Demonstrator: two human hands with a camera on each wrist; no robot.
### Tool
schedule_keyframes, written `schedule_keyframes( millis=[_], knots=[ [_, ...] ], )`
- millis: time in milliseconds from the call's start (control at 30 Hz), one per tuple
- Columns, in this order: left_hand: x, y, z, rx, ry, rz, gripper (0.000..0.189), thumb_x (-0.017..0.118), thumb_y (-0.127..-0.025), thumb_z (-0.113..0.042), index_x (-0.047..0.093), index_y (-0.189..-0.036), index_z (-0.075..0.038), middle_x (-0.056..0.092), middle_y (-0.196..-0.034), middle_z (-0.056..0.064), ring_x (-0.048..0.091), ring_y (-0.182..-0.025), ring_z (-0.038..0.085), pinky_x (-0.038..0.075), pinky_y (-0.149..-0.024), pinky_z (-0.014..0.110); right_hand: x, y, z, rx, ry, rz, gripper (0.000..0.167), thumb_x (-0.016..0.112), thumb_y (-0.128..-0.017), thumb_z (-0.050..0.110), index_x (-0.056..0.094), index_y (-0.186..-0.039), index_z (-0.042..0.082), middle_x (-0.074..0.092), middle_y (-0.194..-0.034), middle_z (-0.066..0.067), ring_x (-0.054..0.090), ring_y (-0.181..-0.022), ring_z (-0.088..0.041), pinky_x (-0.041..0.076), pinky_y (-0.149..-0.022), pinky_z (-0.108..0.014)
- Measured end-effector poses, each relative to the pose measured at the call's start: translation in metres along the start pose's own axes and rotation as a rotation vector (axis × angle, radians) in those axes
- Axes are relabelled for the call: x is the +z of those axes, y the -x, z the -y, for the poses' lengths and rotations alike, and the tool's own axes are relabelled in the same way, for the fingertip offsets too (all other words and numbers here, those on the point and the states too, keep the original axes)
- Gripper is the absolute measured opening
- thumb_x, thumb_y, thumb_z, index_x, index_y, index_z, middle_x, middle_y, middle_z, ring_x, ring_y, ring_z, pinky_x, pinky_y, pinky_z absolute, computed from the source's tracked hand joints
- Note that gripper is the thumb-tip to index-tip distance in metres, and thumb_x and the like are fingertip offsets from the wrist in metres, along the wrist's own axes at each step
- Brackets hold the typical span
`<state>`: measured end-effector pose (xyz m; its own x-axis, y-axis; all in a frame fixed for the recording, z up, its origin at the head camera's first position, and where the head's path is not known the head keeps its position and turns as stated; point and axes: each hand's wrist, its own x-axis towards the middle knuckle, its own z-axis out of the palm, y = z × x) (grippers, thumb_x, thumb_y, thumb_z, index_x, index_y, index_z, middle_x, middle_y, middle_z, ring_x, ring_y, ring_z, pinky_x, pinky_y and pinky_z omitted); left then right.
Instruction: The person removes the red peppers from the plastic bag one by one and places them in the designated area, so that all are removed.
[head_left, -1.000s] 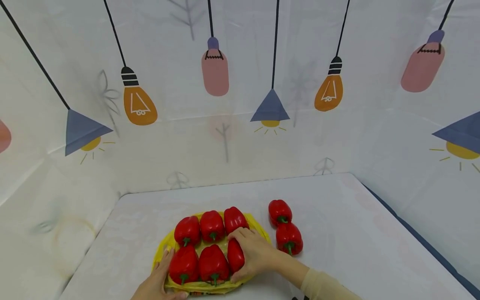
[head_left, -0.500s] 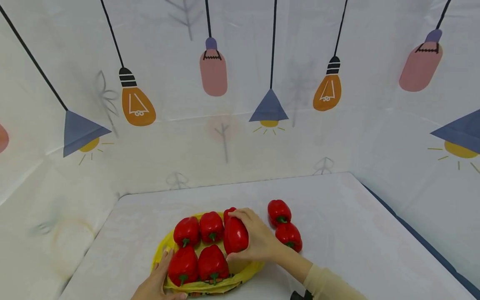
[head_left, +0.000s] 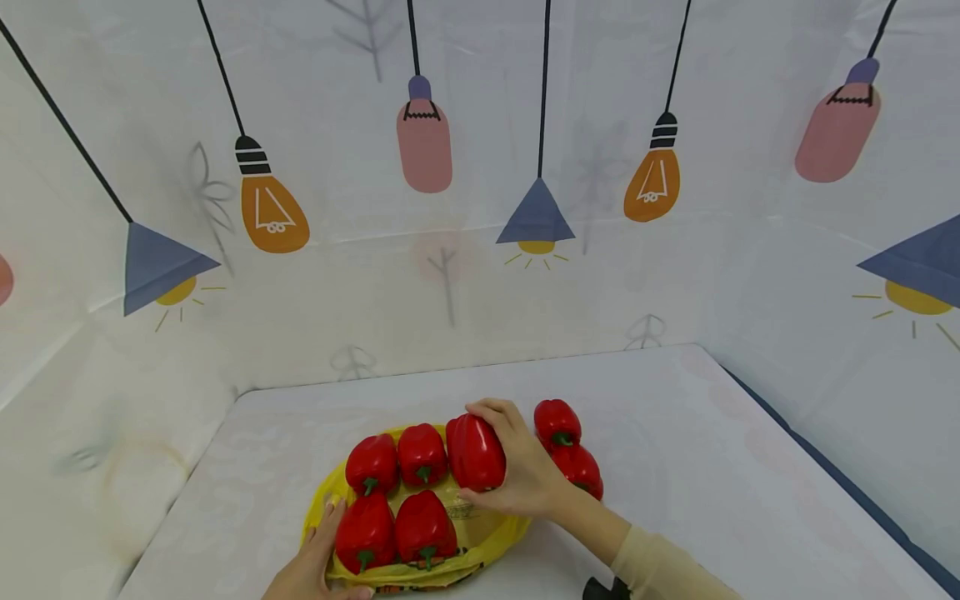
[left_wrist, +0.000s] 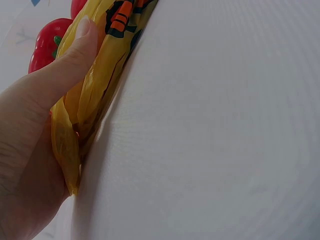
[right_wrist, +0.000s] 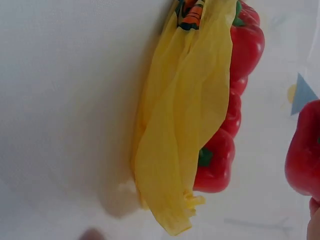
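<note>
Your right hand grips a glossy red bell pepper, thumb at its near side and fingers over its far side, raised above the far right part of a yellow plastic bag. Your left hand is unclenched, fingers along the bag's left edge, thumb against its near wall. Four green-stemmed peppers show inside. Between the bag and the right edge of the white table, two touching peppers lie, the nearer partly hidden by your right hand.
</note>
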<state>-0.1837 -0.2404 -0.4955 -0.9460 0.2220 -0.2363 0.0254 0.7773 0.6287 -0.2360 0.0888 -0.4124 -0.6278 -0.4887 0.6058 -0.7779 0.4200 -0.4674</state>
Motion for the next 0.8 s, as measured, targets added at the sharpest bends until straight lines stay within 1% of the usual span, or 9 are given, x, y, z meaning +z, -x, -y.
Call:
schedule_keyframes(
  millis=[133, 167, 300, 433, 533, 633, 800],
  knots=[
    [0.0, -0.001, 0.0, 0.004, -0.003, -0.002, 0.119, 0.077, -0.074, -0.052, 0.008, -0.151, 0.007, 0.007, -0.153, 0.034, 0.01, -0.139, 0.051, 0.021, -0.104, 0.068, -0.003, 0.0, -0.001, -0.038, 0.063, -0.013, 0.101, 0.089, -0.065, 0.029, 0.031, -0.146, 0.016, 0.037, -0.141, -0.003, 0.045, -0.123, -0.019, 0.054, -0.086, -0.035],
    [0.0, -0.001, 0.001, 0.0, -0.009, -0.003, 0.119, 0.077, -0.074, -0.052, 0.008, -0.151, 0.007, 0.008, -0.153, 0.034, 0.011, -0.139, 0.052, 0.023, -0.104, 0.069, -0.004, 0.0, -0.001, -0.049, 0.07, -0.015, 0.101, 0.089, -0.065, 0.03, 0.03, -0.146, 0.015, 0.037, -0.141, -0.003, 0.045, -0.123, -0.019, 0.054, -0.086, -0.035],
    [0.001, -0.002, 0.002, -0.005, -0.015, -0.002, 0.119, 0.077, -0.074, -0.052, 0.008, -0.151, 0.006, 0.007, -0.153, 0.034, 0.01, -0.139, 0.051, 0.023, -0.103, 0.068, -0.008, -0.001, -0.003, -0.108, 0.091, -0.04, 0.102, 0.089, -0.064, 0.031, 0.031, -0.145, 0.012, 0.036, -0.141, -0.006, 0.046, -0.122, -0.021, 0.054, -0.087, -0.037],
    [0.001, -0.003, 0.003, -0.005, -0.012, 0.001, 0.119, 0.077, -0.074, -0.052, 0.008, -0.151, 0.006, 0.007, -0.153, 0.033, 0.009, -0.14, 0.05, 0.021, -0.105, 0.068, -0.013, -0.001, -0.004, -0.152, 0.106, -0.06, 0.1, 0.088, -0.064, 0.031, 0.032, -0.143, 0.009, 0.036, -0.14, -0.007, 0.045, -0.122, -0.022, 0.054, -0.086, -0.037],
    [0.0, -0.003, 0.003, -0.006, -0.014, 0.001, 0.119, 0.077, -0.074, -0.052, 0.008, -0.151, 0.006, 0.007, -0.153, 0.033, 0.01, -0.14, 0.05, 0.021, -0.105, 0.068, -0.018, 0.0, -0.004, -0.148, 0.116, -0.061, 0.099, 0.088, -0.064, 0.032, 0.032, -0.142, 0.008, 0.036, -0.14, -0.008, 0.044, -0.122, -0.022, 0.054, -0.086, -0.038],
    [0.0, -0.002, 0.003, 0.004, -0.006, -0.002, 0.119, 0.078, -0.073, -0.051, 0.008, -0.151, 0.007, 0.008, -0.153, 0.033, 0.01, -0.14, 0.05, 0.02, -0.105, 0.068, -0.022, 0.001, -0.004, -0.123, 0.132, -0.053, 0.098, 0.087, -0.065, 0.034, 0.031, -0.142, 0.007, 0.035, -0.14, -0.008, 0.044, -0.122, -0.023, 0.055, -0.085, -0.039],
    [-0.001, -0.002, 0.004, 0.069, 0.029, 0.0, 0.117, 0.079, -0.074, -0.045, 0.008, -0.149, 0.01, 0.009, -0.152, 0.035, 0.004, -0.14, 0.05, 0.011, -0.107, 0.068, -0.031, 0.005, -0.005, -0.085, 0.135, -0.039, 0.095, 0.085, -0.068, 0.037, 0.032, -0.142, 0.008, 0.035, -0.14, -0.007, 0.045, -0.121, -0.022, 0.055, -0.083, -0.039]
  ],
)
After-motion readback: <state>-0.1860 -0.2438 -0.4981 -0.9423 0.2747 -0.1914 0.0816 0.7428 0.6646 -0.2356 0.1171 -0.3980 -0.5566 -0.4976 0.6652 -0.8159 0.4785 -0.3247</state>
